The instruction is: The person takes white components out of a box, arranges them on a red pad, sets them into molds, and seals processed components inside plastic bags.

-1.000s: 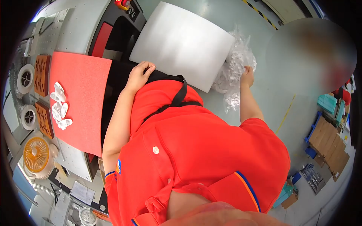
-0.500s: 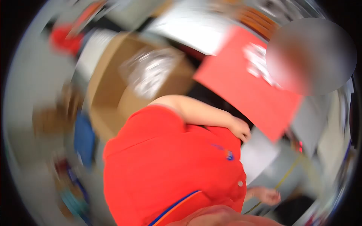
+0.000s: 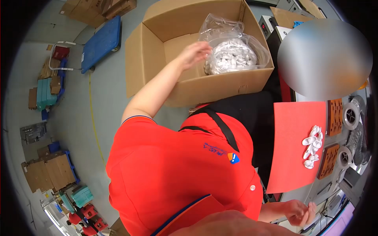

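Observation:
My left hand [image 3: 195, 55] reaches over the cardboard box [image 3: 212, 86], its fingers stretched out and slightly smeared by motion. The fingertips are right at the side of a clear plastic bag [image 3: 252, 41] inside the box. Many small white plastic parts [image 3: 236, 57] fill the bag, whose loose top stands open. At the lower right, my right hand [image 3: 301, 212] is raised with its fingers curled together; whatever they hold, if anything, is hidden. Nearest to it is the red mat [image 3: 289, 149], where several white spoon-shaped parts [image 3: 312, 145] lie in a small pile.
Brown blocks with holes [image 3: 335, 117] and round metal-rimmed fans [image 3: 351, 116] stand beyond the mat. A blue flatbed trolley [image 3: 101, 45] is on the floor behind the box. Stacked cartons [image 3: 51, 173] stand far left. A grey blurred oval covers the upper right.
My view has turned and steadied. My left hand has gone from beside the red mat to the bag in the box. My right hand stays low on the right.

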Tool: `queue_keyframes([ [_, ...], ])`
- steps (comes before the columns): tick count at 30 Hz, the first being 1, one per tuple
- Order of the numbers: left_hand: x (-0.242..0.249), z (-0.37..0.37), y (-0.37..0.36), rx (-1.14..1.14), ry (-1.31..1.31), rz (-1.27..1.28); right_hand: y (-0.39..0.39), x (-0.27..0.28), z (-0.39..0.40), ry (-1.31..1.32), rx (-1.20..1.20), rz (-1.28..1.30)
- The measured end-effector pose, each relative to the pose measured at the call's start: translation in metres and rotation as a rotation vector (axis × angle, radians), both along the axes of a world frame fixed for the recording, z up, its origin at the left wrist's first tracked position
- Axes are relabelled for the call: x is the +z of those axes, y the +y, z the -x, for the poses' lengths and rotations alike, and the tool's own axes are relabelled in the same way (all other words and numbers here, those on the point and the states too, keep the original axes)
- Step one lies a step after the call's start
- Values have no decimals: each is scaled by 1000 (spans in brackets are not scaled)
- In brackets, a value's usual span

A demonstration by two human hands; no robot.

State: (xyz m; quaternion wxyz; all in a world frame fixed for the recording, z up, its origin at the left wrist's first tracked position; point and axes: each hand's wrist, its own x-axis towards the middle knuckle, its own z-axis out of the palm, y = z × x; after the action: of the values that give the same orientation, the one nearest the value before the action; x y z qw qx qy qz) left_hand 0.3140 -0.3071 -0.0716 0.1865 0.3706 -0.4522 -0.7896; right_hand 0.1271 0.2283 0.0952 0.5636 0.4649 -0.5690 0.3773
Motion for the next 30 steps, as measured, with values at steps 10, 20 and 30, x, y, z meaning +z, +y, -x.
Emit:
queue_keyframes([
  [10, -190, 83, -166, 292, -826, 402, -33, 1, -12, -451, -7, -469],
  [20, -178, 124, -178, 38, -680, 72, -52, -4, -14, -827, -219, -511],
  [30, 104, 48, -117, 202, 685, 118, -217, 31, 27, -1039, 463, -894],
])
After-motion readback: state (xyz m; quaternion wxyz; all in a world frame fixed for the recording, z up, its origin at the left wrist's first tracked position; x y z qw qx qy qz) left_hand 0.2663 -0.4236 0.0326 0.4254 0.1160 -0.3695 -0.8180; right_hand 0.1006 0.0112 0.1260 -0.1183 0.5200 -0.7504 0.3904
